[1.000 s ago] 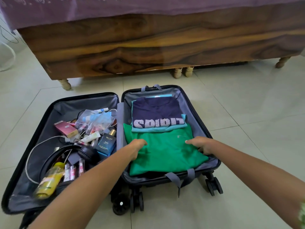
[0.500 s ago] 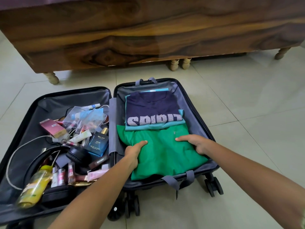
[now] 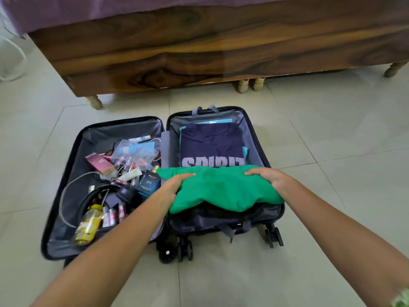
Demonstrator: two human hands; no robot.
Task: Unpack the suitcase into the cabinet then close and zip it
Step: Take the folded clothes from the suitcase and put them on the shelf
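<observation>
Hands (image 3: 177, 185) (image 3: 269, 177) gripping green shirt (image 3: 223, 188) edges

A dark wooden bed frame (image 3: 199, 52) with strong grain stands on pale turned legs (image 3: 94, 102) across the top of the view. A purple bedspread (image 3: 110, 9) hangs over its upper edge. Pale glossy floor tiles (image 3: 332, 134) spread below it.

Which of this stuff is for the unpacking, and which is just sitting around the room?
For the job:
suitcase
green shirt, lifted by left hand and right hand
navy shirt
yellow bottle
blue box
pink box

Just lying about:
wooden bed
purple sheet
</observation>
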